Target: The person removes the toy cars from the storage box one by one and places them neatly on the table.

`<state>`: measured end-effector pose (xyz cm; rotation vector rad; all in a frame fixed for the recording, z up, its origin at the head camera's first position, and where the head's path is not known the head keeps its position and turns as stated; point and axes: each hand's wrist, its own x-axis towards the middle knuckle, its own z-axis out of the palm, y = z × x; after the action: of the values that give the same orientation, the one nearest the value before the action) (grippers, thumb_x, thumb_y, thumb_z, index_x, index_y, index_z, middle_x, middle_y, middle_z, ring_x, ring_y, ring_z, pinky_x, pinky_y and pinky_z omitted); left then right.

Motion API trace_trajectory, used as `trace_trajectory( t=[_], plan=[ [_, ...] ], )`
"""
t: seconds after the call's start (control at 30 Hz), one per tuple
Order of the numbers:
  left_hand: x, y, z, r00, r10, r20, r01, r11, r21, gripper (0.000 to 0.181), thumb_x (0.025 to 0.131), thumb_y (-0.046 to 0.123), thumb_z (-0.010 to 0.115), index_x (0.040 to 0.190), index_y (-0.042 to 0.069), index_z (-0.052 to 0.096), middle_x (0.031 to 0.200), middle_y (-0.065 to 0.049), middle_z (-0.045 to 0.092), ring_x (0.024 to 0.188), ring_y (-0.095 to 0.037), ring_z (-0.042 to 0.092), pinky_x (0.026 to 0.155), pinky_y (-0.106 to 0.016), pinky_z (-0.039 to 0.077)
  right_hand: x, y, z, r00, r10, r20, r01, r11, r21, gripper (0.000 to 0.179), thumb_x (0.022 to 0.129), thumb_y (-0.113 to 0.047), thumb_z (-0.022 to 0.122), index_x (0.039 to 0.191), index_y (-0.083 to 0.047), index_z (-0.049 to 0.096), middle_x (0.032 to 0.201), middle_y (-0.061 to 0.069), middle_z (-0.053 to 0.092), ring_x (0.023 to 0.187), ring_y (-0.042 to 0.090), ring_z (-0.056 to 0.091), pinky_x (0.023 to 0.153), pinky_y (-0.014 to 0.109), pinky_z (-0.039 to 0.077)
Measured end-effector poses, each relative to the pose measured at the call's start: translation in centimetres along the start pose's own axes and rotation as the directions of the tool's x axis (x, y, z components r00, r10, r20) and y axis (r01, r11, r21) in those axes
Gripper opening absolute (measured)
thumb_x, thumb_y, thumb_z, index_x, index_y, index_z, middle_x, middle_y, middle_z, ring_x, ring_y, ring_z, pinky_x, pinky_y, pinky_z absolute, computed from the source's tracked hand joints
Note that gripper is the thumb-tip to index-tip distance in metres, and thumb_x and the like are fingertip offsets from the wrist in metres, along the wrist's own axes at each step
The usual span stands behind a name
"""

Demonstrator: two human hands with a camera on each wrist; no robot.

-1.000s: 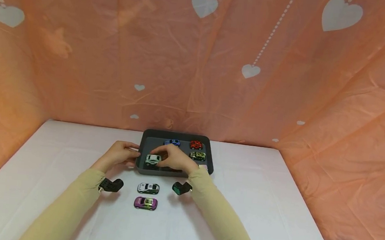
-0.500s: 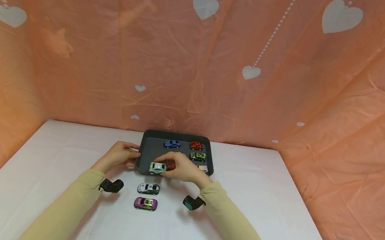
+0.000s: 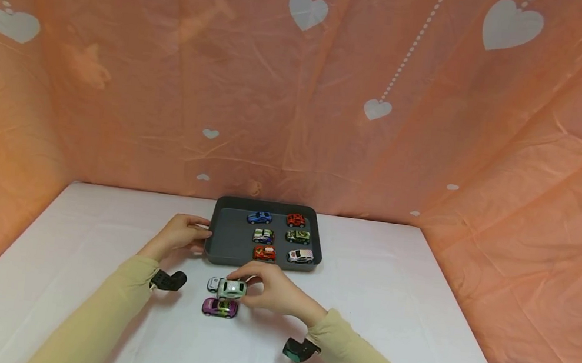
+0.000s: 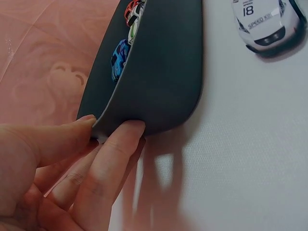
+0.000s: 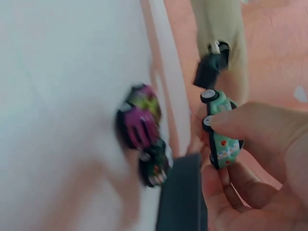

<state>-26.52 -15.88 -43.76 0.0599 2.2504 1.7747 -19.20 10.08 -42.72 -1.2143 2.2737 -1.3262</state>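
In the head view my right hand (image 3: 276,289) pinches a mint-green toy car (image 5: 224,130) between thumb and fingers, off the table. Behind it, partly covered, is a white toy car (image 3: 213,284) on the table, and nearer me lies a purple and yellow toy car (image 3: 220,308). My left hand (image 3: 179,235) grips the left end of a dark grey tray (image 3: 223,245); the left wrist view shows thumb and fingers pinching its wall (image 4: 159,72). Blue (image 3: 259,218), red (image 3: 296,220) and several other toy cars stand inside the tray, mostly toward its right side.
A white cloth covers the table (image 3: 391,292). The tray sits near its back edge, close to an orange curtain (image 3: 326,150) with heart prints. Black wrist cameras (image 3: 169,280) stick out from both sleeves.
My right hand has carried the mint-green toy car from the tray toward me, over the white car on the table. Two cars in the tray that it covered now show. The left hand stays put.
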Motion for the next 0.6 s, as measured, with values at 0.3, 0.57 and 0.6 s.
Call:
trace_trajectory(
  t=[0.3, 0.57, 0.6],
  plan=[
    [-1.1, -0.1, -1.8, 1.000, -0.003, -0.031, 0.004, 1.000, 0.029, 0.046, 0.092, 0.001, 0.059, 0.131, -0.017, 0.043, 0.113, -0.034, 0.060, 0.075, -0.020, 0.068, 0.062, -0.030, 0.058, 0.0, -0.3, 3.2, 1.000, 0.012, -0.001, -0.012, 0.997, 0.078, 0.044, 0.076, 0.009, 0.074, 0.118, -0.004, 0.066, 0.112, 0.004, 0.065, 0.101, 0.004, 0.056, 0.088, 0.023, 0.051],
    [-0.1, -0.5, -0.2, 0.998, 0.020, -0.060, -0.022, 0.999, -0.036, 0.041, 0.090, -0.004, 0.059, 0.127, -0.017, 0.048, 0.108, -0.033, 0.062, 0.072, -0.018, 0.066, 0.057, -0.025, 0.056, -2.1, 0.4, 3.6, 1.000, 0.021, -0.002, -0.020, 0.992, 0.122, 0.041, 0.077, 0.005, 0.075, 0.115, -0.006, 0.067, 0.110, -0.001, 0.065, 0.101, 0.006, 0.059, 0.087, 0.026, 0.052],
    [0.3, -0.6, 0.6, 0.998, 0.024, -0.051, -0.027, 0.998, -0.050, 0.041, 0.090, -0.004, 0.060, 0.127, -0.017, 0.049, 0.107, -0.033, 0.062, 0.072, -0.018, 0.066, 0.057, -0.026, 0.057, -2.9, 0.5, 3.2, 1.000, 0.025, -0.003, -0.025, 0.993, 0.116, 0.041, 0.076, 0.005, 0.075, 0.115, -0.006, 0.067, 0.109, -0.001, 0.065, 0.101, 0.007, 0.059, 0.087, 0.026, 0.052]
  ],
)
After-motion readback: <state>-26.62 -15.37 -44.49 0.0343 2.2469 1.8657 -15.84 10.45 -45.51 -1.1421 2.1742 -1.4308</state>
